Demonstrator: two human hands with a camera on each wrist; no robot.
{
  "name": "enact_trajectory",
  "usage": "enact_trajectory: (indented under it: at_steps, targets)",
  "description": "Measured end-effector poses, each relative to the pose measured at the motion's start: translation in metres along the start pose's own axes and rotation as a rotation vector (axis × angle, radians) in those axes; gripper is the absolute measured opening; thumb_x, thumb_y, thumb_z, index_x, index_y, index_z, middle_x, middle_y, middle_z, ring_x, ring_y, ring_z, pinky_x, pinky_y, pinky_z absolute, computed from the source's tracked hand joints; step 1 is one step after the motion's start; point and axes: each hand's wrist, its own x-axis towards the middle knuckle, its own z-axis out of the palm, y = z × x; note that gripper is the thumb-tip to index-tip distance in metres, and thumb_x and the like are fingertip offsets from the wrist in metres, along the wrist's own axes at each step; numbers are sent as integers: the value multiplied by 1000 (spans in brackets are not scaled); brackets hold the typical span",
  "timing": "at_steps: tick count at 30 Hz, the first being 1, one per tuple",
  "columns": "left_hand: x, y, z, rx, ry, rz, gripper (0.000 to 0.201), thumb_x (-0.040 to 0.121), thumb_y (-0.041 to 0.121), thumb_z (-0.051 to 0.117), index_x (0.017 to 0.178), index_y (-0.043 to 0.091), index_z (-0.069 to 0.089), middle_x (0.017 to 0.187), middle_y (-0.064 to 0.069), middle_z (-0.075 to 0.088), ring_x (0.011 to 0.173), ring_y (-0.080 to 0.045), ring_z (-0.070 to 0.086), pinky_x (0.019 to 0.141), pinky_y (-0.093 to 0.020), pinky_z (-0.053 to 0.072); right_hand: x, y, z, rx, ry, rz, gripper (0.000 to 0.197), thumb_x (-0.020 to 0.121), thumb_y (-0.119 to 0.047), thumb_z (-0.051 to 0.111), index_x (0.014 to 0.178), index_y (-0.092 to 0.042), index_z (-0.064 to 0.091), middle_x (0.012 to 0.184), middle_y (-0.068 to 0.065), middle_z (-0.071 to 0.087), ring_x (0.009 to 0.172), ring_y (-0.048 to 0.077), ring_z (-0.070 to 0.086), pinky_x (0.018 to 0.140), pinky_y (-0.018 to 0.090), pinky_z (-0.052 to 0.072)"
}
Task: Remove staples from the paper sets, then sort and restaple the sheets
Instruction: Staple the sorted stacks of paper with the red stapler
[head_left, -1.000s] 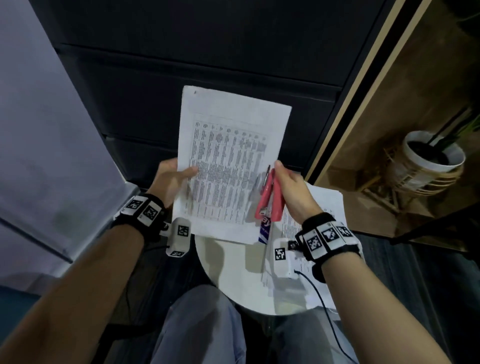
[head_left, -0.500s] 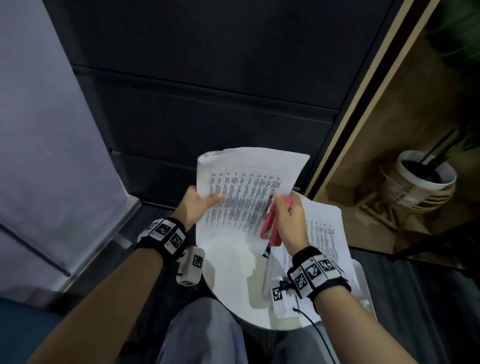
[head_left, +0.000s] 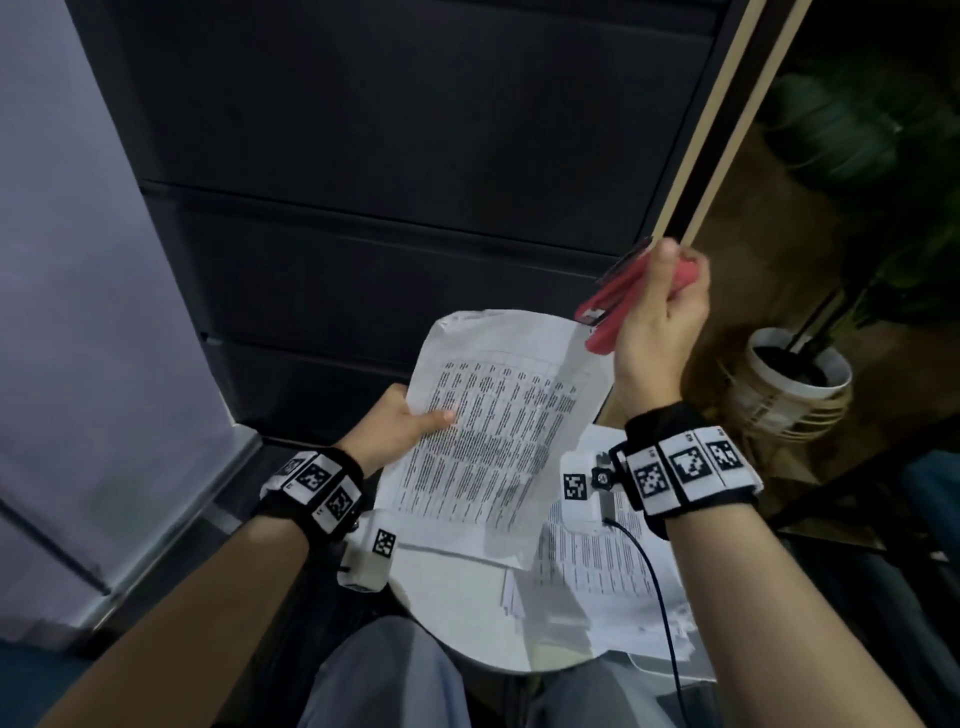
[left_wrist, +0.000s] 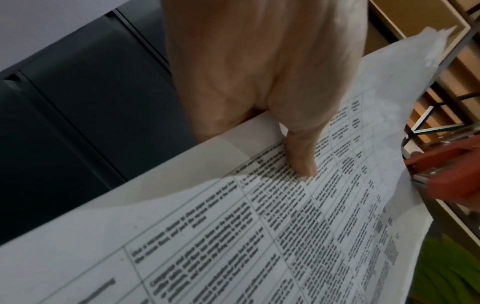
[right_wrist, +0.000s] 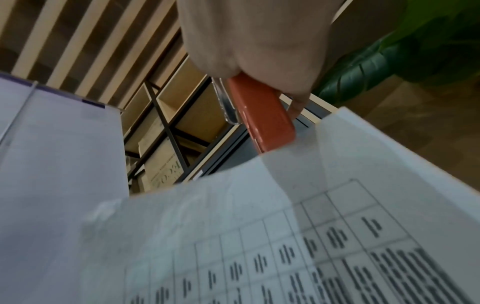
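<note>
**Stapler meeting the sheet corner**

Surface (head_left: 457, 618), round and white, carries loose printed pages (head_left: 597, 571) along its right edge. Above its far edge the left hand (head_left: 397, 431) pinches the paper set (head_left: 498, 431), thumb on top, fingers beneath. The right hand (head_left: 657, 327) wraps the red stapler (head_left: 605, 306), its mouth at the set's far right corner. Judged: square the sheets, seat the corner fully inside, then squeeze firmly once.
</note>
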Motion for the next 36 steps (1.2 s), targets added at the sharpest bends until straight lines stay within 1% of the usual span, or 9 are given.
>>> enact_trajectory:
  at_steps: [6,9,12,16,18,21,26,31,36]
  targets:
    - [-7,10,21,9,-73,-3,15,87,11,66,101,13,69,99,-5,74,95,-19,71,87,-38,55,-14,9,0,11,-60,115,29,98,-46,44,93,-19,53,86,16,64,81,31,66,78,43,55]
    - [-8,13,34,38,-135,-16,11,88,9,65,98,12,70,95,-6,74,91,-20,72,83,-36,56,-15,7,6,64,-48,158,34,100,-42,44,82,-13,52,75,13,59,70,20,62,71,36,55]
    - [-6,10,46,47,-207,-36,13,87,8,65,100,8,68,97,-9,74,93,-24,70,84,-38,56,-18,0,15,138,-63,207,40,98,-44,46,75,-11,49,69,17,54,64,32,59,66,50,55]
    - [-3,-6,55,44,-249,-86,55,73,37,80,114,6,60,109,-14,70,103,-30,67,93,-50,51,-17,-5,19,200,-49,235,42,101,-34,46,65,-13,44,53,1,54,50,23,58,52,41,56]
    - [-6,-4,59,49,-277,-77,41,80,25,75,114,5,61,109,-14,70,103,-30,67,93,-48,51,-16,-6,18,203,-21,238,43,102,-31,45,62,-14,42,46,-5,53,43,15,56,47,34,53]
    - [-9,2,63,74,-263,-91,26,87,13,67,111,4,64,105,-8,72,99,-21,68,90,-36,54,-15,-3,17,192,-2,255,45,101,-33,47,60,-14,42,49,-2,53,46,24,57,49,46,54]
    - [-17,10,68,106,-267,-87,10,89,8,63,92,17,64,80,10,69,69,4,66,62,-10,48,-16,7,17,103,49,232,47,97,-41,49,59,-14,43,59,16,51,55,41,56,54,52,54]
    - [-18,1,72,131,-225,-150,19,87,11,67,102,13,55,89,6,64,86,-8,63,62,-10,47,-12,16,14,110,81,274,51,99,-38,48,52,-20,40,47,-4,47,45,16,52,52,36,50]
    - [-12,-12,58,112,-121,-156,20,90,7,63,108,0,64,95,-5,71,81,-13,68,72,-23,57,3,27,-6,196,243,431,36,98,-45,48,79,-16,58,69,3,66,62,18,69,67,35,58]
